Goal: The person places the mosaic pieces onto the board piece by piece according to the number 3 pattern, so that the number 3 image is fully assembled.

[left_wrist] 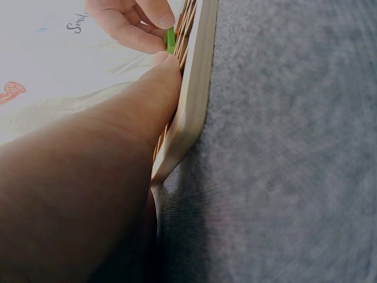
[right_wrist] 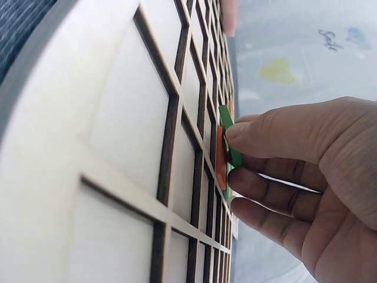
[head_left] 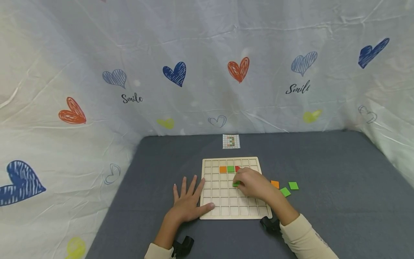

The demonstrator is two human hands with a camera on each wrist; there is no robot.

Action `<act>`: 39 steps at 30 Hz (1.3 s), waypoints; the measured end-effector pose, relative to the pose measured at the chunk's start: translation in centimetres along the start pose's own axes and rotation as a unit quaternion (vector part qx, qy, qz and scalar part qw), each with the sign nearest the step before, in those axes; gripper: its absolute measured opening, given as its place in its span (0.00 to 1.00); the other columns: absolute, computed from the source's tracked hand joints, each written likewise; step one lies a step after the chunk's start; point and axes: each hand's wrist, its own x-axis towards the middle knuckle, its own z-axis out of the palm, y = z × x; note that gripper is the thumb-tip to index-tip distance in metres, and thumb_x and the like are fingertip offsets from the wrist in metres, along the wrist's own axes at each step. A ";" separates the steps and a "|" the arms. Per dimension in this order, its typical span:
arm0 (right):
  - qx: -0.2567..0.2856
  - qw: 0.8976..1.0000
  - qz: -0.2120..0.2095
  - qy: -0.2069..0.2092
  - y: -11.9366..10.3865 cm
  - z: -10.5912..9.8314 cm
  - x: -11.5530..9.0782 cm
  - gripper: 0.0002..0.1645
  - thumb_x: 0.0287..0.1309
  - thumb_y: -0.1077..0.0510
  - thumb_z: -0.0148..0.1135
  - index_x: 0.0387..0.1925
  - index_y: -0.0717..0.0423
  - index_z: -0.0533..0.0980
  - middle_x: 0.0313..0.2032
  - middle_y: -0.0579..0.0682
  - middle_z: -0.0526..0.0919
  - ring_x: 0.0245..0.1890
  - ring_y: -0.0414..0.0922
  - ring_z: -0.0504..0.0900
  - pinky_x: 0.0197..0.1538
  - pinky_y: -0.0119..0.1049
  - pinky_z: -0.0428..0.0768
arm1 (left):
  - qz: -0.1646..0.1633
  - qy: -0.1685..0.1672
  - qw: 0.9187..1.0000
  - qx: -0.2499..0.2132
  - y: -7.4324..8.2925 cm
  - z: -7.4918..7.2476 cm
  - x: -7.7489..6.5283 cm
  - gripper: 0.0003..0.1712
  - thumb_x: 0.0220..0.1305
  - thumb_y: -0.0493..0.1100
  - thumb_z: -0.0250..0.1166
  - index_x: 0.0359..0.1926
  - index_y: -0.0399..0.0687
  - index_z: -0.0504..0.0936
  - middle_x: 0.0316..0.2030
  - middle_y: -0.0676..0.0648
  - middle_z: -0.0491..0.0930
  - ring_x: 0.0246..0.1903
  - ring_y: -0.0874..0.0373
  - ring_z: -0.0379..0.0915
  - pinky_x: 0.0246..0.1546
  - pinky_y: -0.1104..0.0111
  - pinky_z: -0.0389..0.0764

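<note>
A pale wooden grid board [head_left: 224,198] lies on the grey cloth. Between thumb and fingers, my right hand [head_left: 250,181] pinches a green square tile [right_wrist: 228,132], tilted close over the board's cells. An orange tile [right_wrist: 220,159] shows right behind it in the right wrist view. In an upper row sit an orange tile [head_left: 223,169], a green tile [head_left: 230,169] and a red tile [head_left: 237,168], the last partly hidden by the right hand. My left hand [head_left: 188,208] is spread flat at the board's left edge, its thumb over the lower left corner.
Right of the board lie loose tiles: an orange tile [head_left: 275,184], partly behind the right forearm, and two green ones, the nearer green tile [head_left: 285,192] turned askew. A small printed pattern card [head_left: 231,141] lies beyond the board, near the hanging sheet [head_left: 200,104].
</note>
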 end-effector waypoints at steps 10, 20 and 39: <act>0.012 1.000 -0.012 0.001 0.1 0.2 0.4 0.15 0.47 0.77 0.64 0.30 0.56 0.86 0.32 0.46 0.84 0.35 0.43 0.81 0.42 0.40 0.81 | 0.007 0.007 1.000 -0.008 0.1 0.1 0.0 0.56 0.62 0.77 0.55 0.81 0.57 0.49 0.79 0.43 0.41 0.75 0.35 0.22 0.64 0.33 0.22; 0.004 1.000 -0.016 -0.007 0.0 0.4 0.8 0.12 0.49 0.75 0.67 0.29 0.56 0.86 0.32 0.47 0.85 0.37 0.45 0.82 0.43 0.42 0.81 | 0.002 -0.001 1.000 -0.005 0.3 -0.2 0.2 0.56 0.61 0.78 0.54 0.81 0.59 0.48 0.79 0.44 0.40 0.75 0.36 0.20 0.65 0.33 0.22; -0.003 1.000 -0.004 0.001 -0.1 0.6 0.8 0.13 0.48 0.75 0.70 0.28 0.54 0.87 0.31 0.45 0.86 0.36 0.44 0.81 0.43 0.40 0.82 | -0.001 -0.001 1.000 -0.001 0.2 -0.1 0.1 0.56 0.61 0.79 0.54 0.81 0.59 0.48 0.79 0.44 0.40 0.75 0.36 0.21 0.65 0.33 0.23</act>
